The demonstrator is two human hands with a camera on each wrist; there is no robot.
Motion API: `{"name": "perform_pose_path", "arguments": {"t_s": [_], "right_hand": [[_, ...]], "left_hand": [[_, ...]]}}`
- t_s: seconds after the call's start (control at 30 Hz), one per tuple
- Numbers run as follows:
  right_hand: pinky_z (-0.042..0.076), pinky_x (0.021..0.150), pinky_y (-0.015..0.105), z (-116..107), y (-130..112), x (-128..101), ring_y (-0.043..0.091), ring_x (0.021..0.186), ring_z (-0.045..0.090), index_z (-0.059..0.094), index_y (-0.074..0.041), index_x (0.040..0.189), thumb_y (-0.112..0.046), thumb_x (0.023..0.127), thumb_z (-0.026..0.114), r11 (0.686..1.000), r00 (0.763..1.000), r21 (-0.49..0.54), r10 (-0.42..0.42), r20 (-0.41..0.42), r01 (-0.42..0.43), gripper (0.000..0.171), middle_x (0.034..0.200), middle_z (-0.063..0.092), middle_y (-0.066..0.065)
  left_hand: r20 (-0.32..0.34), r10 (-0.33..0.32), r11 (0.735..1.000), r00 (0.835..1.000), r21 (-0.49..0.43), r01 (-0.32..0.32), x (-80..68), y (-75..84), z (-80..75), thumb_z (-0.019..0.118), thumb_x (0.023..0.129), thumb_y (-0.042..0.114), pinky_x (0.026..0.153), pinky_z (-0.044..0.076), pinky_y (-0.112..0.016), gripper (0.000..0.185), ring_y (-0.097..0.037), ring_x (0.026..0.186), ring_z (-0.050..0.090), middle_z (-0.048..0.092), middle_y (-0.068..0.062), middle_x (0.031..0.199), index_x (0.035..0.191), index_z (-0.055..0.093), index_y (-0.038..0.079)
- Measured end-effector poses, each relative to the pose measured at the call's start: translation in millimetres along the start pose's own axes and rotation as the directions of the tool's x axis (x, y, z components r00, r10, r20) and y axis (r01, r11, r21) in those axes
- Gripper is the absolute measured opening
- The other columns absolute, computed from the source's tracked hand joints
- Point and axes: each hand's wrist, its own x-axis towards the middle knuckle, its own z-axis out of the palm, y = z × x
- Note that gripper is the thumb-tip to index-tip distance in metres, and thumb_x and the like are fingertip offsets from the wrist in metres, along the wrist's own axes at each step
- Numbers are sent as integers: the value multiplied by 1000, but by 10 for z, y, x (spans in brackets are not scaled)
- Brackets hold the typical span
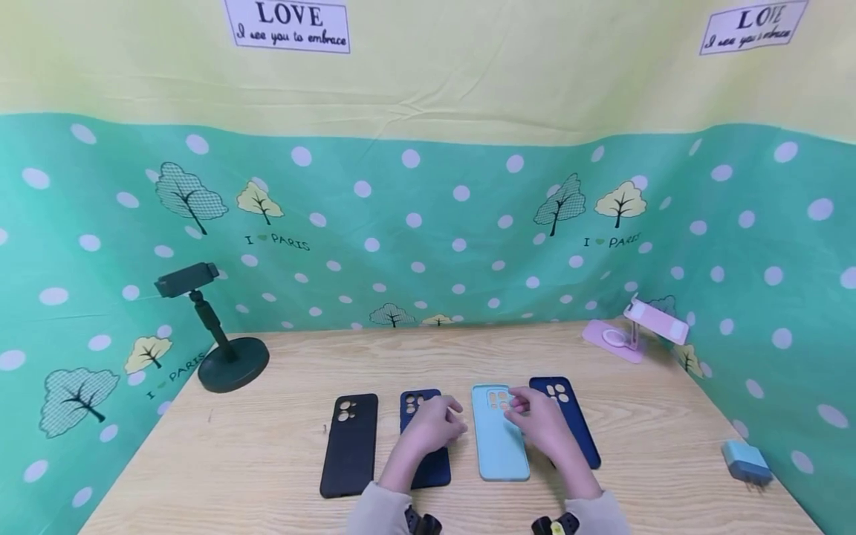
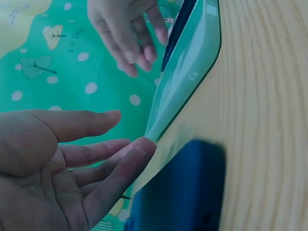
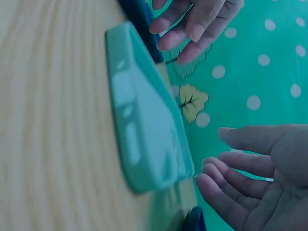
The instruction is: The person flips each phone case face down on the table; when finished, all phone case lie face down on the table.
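Note:
A light blue phone case (image 1: 500,446) lies on the table between my hands, its hollow side up. My left hand (image 1: 436,425) hovers over a dark blue phone case (image 1: 433,469), thumb and fingers apart with nothing between them. Over on the other side, my right hand (image 1: 538,420) is above the light blue case's right edge, beside another dark blue case (image 1: 580,423). In the right wrist view the right hand (image 3: 260,178) has loosely bent, separated fingers and holds nothing. A black phone case (image 1: 350,446) lies at the left end of the row.
A black phone stand (image 1: 227,349) stands at the back left of the wooden table (image 1: 267,446). At the back right is a pink folding stand (image 1: 642,327). A blue charger-like block (image 1: 746,462) sits near the right edge. A patterned curtain (image 1: 414,223) surrounds the table.

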Motion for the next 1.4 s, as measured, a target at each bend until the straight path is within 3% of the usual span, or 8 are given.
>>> {"name": "perform_pose_path", "arguments": {"t_s": [0.13, 0.3, 0.6, 0.93, 1.13, 1.4], "right_hand": [[53, 71, 29, -38, 81, -2, 14, 83, 61, 60, 6, 123, -4, 84, 71, 999, 999, -34, 34, 16, -33, 42, 94, 66, 7], [49, 61, 23, -48, 130, 11, 13, 77, 59, 60, 7, 122, -4, 83, 70, 998, 998, -35, 54, 43, -52, 42, 90, 65, 6], [48, 63, 26, -35, 157, 12, 15, 78, 57, 62, 9, 117, -4, 82, 71, 996, 995, -77, 53, 83, -46, 38, 88, 65, 5], [53, 55, 27, 29, 176, 8, 14, 66, 56, 56, 10, 124, 5, 83, 65, 992, 987, 45, 112, 116, -117, 42, 84, 58, 8], [54, 55, 27, 40, 169, 13, 15, 69, 56, 56, 10, 124, 7, 82, 65, 992, 987, 51, 113, 111, -119, 43, 86, 57, 9], [50, 53, 27, 59, 160, 10, 14, 68, 54, 58, 8, 122, 6, 82, 63, 994, 991, 29, 100, 87, -103, 41, 83, 56, 6]], "left_hand": [[-11, -3, 1000, 1000, -23, 3, 51, -21, 81, 69, 84, 4, 53, 45, -25, 30, -18, 62, 61, 62, -5, 74, 112, 60, -7], [-25, 1, 996, 1000, -87, -3, 75, -68, 162, 69, 84, 2, 56, 50, -27, 32, -18, 65, 61, 63, -6, 80, 113, 61, -6], [-43, 35, 993, 998, -111, -40, 80, -111, 196, 71, 81, -2, 55, 50, -26, 35, -15, 62, 59, 63, -7, 81, 114, 61, -6], [-92, 41, 997, 995, -55, -46, 98, -127, 282, 74, 77, -3, 52, 45, -21, 37, -11, 59, 55, 63, -3, 74, 112, 63, -5], [-145, 27, 999, 989, -19, -30, 108, -112, 322, 77, 76, 0, 51, 43, -20, 36, -8, 58, 53, 63, 0, 72, 109, 64, -2], [-166, -24, 999, 986, 39, 31, 113, -103, 347, 78, 76, 1, 53, 40, -21, 34, -9, 61, 52, 61, 2, 72, 107, 64, 3]]}}
